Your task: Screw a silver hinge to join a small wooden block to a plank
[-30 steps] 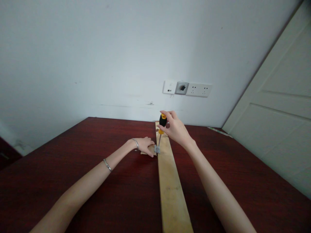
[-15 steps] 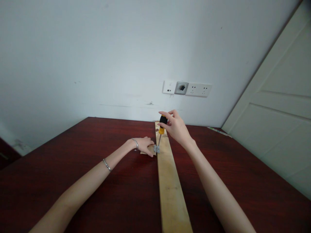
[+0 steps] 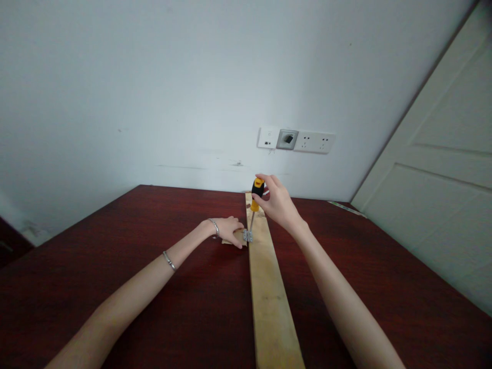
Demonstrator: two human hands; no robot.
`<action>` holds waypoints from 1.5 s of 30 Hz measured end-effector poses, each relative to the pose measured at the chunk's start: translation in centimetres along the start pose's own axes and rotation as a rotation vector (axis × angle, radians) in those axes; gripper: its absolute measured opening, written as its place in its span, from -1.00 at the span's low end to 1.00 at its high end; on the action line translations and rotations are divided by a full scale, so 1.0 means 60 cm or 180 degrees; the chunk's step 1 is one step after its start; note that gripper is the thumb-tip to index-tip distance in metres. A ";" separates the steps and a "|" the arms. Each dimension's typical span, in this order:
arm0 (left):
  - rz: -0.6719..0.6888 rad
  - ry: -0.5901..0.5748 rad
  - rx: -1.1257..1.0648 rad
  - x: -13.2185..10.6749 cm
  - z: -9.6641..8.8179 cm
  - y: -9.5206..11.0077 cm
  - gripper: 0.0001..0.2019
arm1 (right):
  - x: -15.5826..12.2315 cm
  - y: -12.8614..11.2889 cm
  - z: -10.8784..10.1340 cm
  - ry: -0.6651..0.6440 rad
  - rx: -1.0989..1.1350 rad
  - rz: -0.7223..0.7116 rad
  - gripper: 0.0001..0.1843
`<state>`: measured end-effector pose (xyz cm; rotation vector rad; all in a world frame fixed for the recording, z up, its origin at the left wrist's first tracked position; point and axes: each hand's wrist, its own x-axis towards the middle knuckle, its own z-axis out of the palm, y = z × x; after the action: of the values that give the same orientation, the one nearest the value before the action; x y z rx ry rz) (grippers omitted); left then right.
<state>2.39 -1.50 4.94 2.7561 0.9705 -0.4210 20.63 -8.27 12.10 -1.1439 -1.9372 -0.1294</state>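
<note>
My right hand [image 3: 280, 202] has its fingers closed round the black and yellow handle of a screwdriver [image 3: 257, 190]. The screwdriver leans slightly, its shaft reaching down to a small silver metal hinge [image 3: 248, 236]; the exact tip contact is too small to make out. One leaf of the hinge lies on a long pale wooden plank [image 3: 269, 287], the other on a small flat piece of wood [image 3: 234, 243] to its left. My left hand [image 3: 229, 230] holds that small piece down, thumb along its near side and fingers over its far side, beside the hinge.
The plank lies lengthwise on a dark red wooden table [image 3: 184, 307], its far end close to the wall. Sockets [image 3: 314, 142] are set in the white wall. A thin printed strip [image 3: 347, 208] lies at the table's far right edge, near a pale panelled door [image 3: 442, 179].
The fingers of my right hand have shifted their hold, and the yellow end of the screwdriver handle now shows. My left hand, the plank and the hinge stay in place.
</note>
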 end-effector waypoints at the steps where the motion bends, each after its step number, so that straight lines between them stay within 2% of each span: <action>1: -0.0007 0.0010 0.0015 0.000 0.000 0.000 -0.18 | 0.001 0.001 0.001 0.0019 0.0057 -0.0028 -0.50; 7: -0.0018 0.0075 -0.0001 0.001 0.003 0.002 -0.21 | 0.002 0.005 0.003 0.0145 0.0241 -0.0098 -0.48; 14: 0.0005 0.0162 -0.0060 0.002 0.007 -0.002 -0.19 | 0.006 0.013 -0.009 0.0555 0.0187 -0.0135 -0.48; 19: 0.0112 0.0244 -0.0046 0.004 0.011 -0.009 -0.19 | 0.009 0.027 -0.028 0.0818 0.0130 0.0019 -0.45; 23: 0.0173 0.0273 -0.0060 0.005 0.017 -0.019 -0.19 | 0.012 0.046 -0.043 0.0842 0.0102 0.0266 -0.44; 25: 0.0267 0.0387 -0.0155 0.009 0.020 -0.025 -0.24 | 0.013 0.059 -0.043 0.0779 0.0033 0.0397 -0.42; 27: 0.0426 0.0662 -0.0287 0.016 0.024 -0.029 -0.36 | 0.013 0.074 -0.035 0.0628 -0.0063 0.0568 -0.40; 30: 0.0605 0.1250 -0.0527 0.030 0.032 -0.027 -0.64 | 0.009 0.101 -0.010 0.0185 -0.0153 0.0947 -0.39; 33: 0.0523 0.1657 -0.0775 0.042 0.042 -0.016 -0.82 | 0.000 0.128 0.020 -0.0227 -0.0059 0.1217 -0.47; 38: 0.0402 0.1772 -0.0800 0.052 0.055 0.002 -0.87 | -0.021 0.163 0.052 -0.0598 0.0073 0.1444 -0.70; 45: 0.0359 0.1815 -0.0720 0.054 0.057 0.011 -0.87 | -0.033 0.182 0.072 -0.0821 0.0237 0.1695 -0.67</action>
<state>4.51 -1.02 0.74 2.7401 0.8885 0.4915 26.63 -1.24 4.53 -1.6446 -1.7633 0.3894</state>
